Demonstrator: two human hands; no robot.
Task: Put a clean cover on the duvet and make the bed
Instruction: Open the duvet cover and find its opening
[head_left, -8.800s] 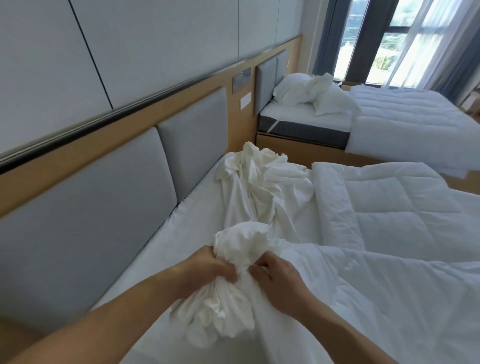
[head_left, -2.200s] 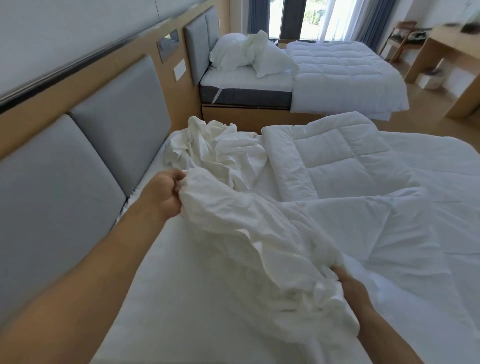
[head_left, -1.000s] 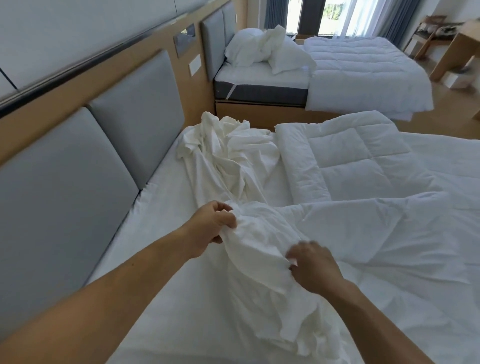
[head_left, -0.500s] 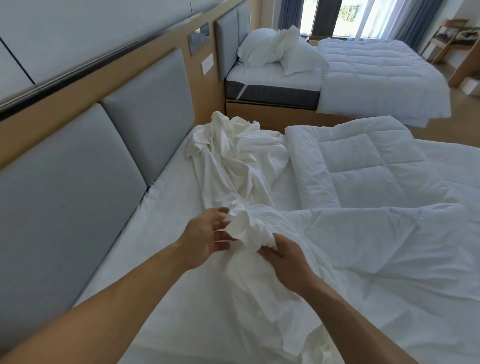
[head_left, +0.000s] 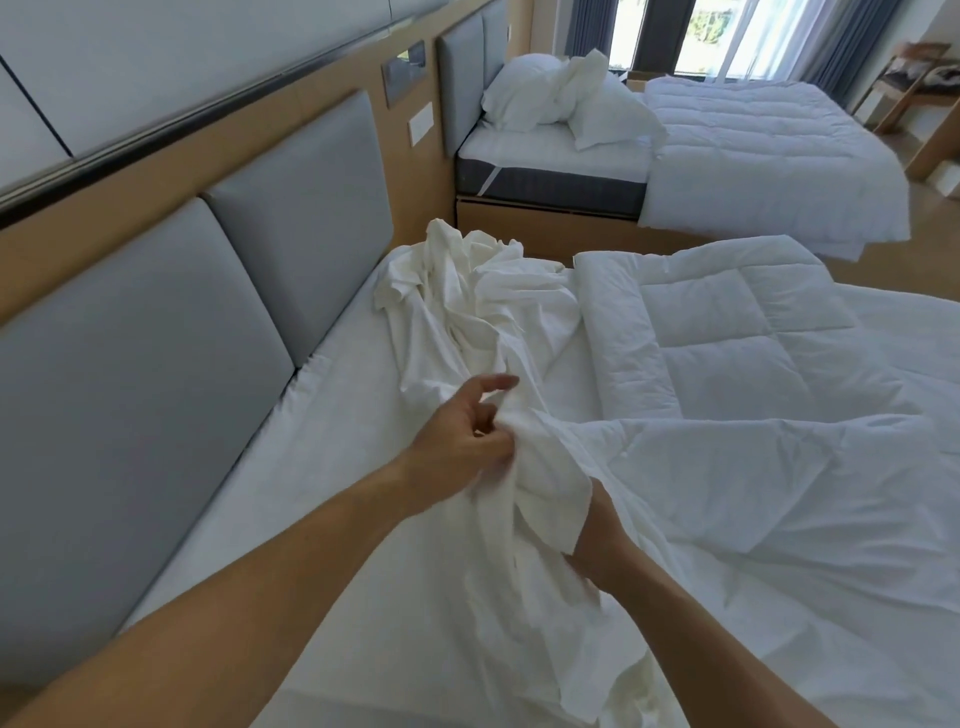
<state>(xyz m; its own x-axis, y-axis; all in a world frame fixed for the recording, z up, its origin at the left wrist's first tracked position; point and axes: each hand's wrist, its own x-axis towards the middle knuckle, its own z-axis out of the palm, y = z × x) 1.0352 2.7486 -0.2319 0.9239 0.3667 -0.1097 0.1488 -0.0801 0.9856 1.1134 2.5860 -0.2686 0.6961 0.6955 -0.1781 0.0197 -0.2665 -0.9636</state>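
**Cover in hand, duvet bare: early days**

The duvet cover (head_left: 483, 306) lies in a crumpled rope across the head of the bed (head_left: 291, 483), running from a heap near the far edge down to the person. The left hand (head_left: 457, 441) pinches a bunched fold of it between thumb and curled fingers, with the forefinger pointing out. The right hand (head_left: 597, 530) is just below, its fingers buried under a flap of the same cloth, so I cannot tell whether it grips or only props the fabric.

The quilted duvet (head_left: 727, 364) lies bare beside the cover, its top edge folded back, and none of it is inside the cover. The hands look to be hunting for a corner or the opening. Left to do: open the cover, feed the duvet in, shake it flat, spread it and tidy. No pillows show on this bed.
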